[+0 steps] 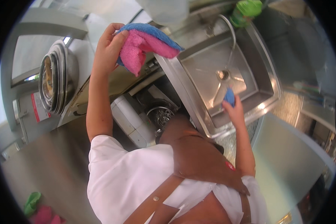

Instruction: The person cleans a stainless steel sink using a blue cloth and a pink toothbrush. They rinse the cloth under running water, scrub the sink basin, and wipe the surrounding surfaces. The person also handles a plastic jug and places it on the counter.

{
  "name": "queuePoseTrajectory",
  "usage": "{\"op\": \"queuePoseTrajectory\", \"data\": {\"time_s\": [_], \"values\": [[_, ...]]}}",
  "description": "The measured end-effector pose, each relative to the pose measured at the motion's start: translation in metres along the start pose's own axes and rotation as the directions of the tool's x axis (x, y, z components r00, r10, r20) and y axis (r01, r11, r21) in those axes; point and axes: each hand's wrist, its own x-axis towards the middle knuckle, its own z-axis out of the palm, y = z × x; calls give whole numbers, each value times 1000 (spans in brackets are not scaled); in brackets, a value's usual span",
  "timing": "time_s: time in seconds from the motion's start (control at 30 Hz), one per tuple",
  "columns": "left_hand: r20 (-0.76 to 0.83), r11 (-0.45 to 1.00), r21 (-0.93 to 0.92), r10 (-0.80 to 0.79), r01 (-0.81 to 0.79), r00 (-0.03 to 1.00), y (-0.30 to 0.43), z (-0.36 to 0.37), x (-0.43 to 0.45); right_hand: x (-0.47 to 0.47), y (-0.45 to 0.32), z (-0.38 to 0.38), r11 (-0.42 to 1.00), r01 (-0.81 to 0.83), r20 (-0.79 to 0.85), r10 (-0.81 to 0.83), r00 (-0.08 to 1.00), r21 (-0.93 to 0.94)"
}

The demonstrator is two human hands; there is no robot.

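My left hand [112, 47] is raised to the left of the sink and grips a folded pink cloth [135, 46] together with a blue cloth [154, 32] along its upper side. Over the near right part of the stainless steel sink [196, 92], my right hand [235, 110] holds a small blue item [229, 97], perhaps a sponge or cloth; its exact kind cannot be told. A drain [222, 75] lies in the basin floor, and a thin curved tap spout [233, 36] arches over the basin.
Nested metal bowls [68, 78] stand at the left. A green-topped container [242, 16] is behind the sink. Below the counter is a white appliance [133, 120]. Green [32, 203] and pink cloths [46, 215] lie at lower left. A pale panel [288, 151] stands at right.
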Motion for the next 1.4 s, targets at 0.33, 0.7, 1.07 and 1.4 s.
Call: {"op": "queuePoseTrajectory", "data": {"time_s": [0.33,0.7,1.07,1.4], "values": [[215,955,-191,-185,227,959,-111,180,-27,-9,-73,-26,981,137,24,-142,990,137],[316,927,-197,-248,320,916,-125,247,-18,-27,-28,-121,942,-80,-245,165,955,325],[507,960,-127,-154,250,848,-107,308,-32,-61,-73,-112,973,191,147,-210,967,129],[748,964,257,-240,63,619,-57,356,-111,-70,-59,-103,894,26,38,-48,998,447]]}}
